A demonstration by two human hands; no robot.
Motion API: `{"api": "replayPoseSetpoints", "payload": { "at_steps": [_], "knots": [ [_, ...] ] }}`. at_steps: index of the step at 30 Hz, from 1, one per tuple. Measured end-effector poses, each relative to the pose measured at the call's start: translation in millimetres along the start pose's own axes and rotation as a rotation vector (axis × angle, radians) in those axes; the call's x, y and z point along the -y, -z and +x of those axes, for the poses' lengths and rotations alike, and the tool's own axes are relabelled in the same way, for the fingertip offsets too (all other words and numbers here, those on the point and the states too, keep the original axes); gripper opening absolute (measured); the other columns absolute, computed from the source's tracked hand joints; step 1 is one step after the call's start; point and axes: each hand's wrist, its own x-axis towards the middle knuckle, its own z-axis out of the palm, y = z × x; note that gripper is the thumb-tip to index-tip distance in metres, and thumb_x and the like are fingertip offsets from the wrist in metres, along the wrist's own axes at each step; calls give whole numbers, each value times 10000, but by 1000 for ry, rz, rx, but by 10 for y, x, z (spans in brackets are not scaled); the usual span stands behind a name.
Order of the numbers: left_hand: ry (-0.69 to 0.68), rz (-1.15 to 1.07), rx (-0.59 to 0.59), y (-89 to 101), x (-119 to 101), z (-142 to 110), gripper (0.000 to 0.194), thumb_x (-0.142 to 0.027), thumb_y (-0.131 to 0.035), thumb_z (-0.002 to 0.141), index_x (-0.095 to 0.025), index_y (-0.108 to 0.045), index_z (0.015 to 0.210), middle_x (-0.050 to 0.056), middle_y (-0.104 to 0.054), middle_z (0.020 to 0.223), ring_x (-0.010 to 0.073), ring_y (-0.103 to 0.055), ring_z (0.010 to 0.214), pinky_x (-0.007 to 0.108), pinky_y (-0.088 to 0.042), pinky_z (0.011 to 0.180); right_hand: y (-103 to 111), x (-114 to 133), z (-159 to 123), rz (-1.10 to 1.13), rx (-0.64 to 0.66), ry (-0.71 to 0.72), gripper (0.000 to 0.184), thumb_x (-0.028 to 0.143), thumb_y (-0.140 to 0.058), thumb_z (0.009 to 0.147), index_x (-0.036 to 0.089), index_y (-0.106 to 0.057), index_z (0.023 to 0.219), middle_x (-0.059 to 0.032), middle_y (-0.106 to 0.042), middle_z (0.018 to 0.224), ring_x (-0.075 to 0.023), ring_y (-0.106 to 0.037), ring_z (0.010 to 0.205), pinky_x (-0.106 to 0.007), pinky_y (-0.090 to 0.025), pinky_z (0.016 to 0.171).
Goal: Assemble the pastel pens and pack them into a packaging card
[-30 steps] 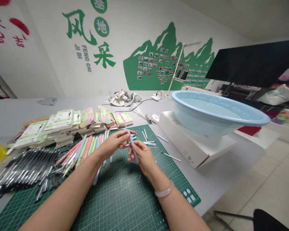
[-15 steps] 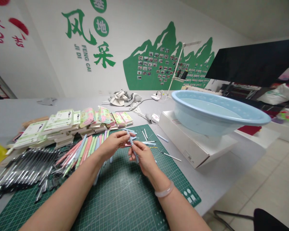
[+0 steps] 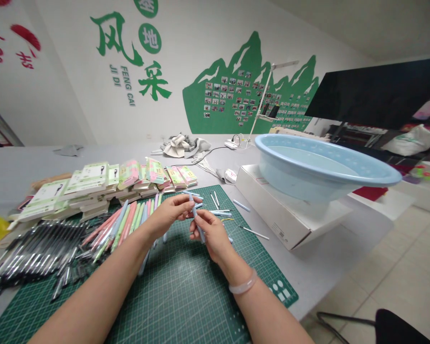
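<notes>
Between both hands is a light blue pen [image 3: 199, 229], held tilted above the green cutting mat [image 3: 179, 291]. My left hand [image 3: 172, 213] pinches its upper end between thumb and fingers. Lower down, my right hand [image 3: 211, 230] is closed around the barrel, with the thumb on top. Beyond the hands, blue pen parts [image 3: 220, 213], white refills [image 3: 217, 198] and a thin rod [image 3: 256, 233] lie on and beside the mat. Pastel pens [image 3: 129, 222] in pink, green and blue lie in a row left of my left hand.
Many clear-and-black pens [image 3: 39, 251] are spread at the left, below stacked pen boxes [image 3: 89, 180]. On the right, a blue basin [image 3: 318, 167] rests on a white box [image 3: 272, 210]. Crumpled cloth [image 3: 182, 145] and a cable lie at the back. A black chair [image 3: 394, 327] stands at lower right.
Both hands keep their grip on the blue pen, and its angle looks slightly steeper. The whole view has shifted very slightly.
</notes>
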Motion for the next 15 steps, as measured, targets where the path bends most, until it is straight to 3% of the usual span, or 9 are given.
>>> {"api": "replayPoseSetpoints", "payload": {
  "at_steps": [2,5,9,15],
  "knots": [
    [-45,27,-38,-3,12,9,229,-385,-652,747,-160,-609,757,-40,-492,588,88,-421,542,212,-323,519,4,6,3,-17,-5,-2,301,394,-675,746,174,-620,944,14,-589,611,-71,-469,466,-246,-502,533],
    [-136,43,-186,-43,69,43,277,-340,-708,694,-161,-510,617,-58,-453,554,84,-420,538,210,-327,530,6,-1,8,-41,6,7,305,395,-678,742,166,-631,938,7,-597,625,-73,-478,479,-254,-509,553],
    [-202,6,-366,-65,136,76,345,-309,-750,641,-168,-438,596,-73,-440,553,75,-406,533,198,-325,530,2,-20,9,-40,23,22,302,389,-686,735,170,-628,935,13,-593,616,-76,-486,471,-248,-501,532],
    [-175,29,-295,-32,129,66,311,-359,-718,680,-167,-480,623,-59,-483,575,86,-438,548,208,-332,535,-22,-2,-10,-38,58,29,265,377,-671,750,168,-620,905,8,-600,632,-81,-501,483,-228,-480,520]
  ]
}}
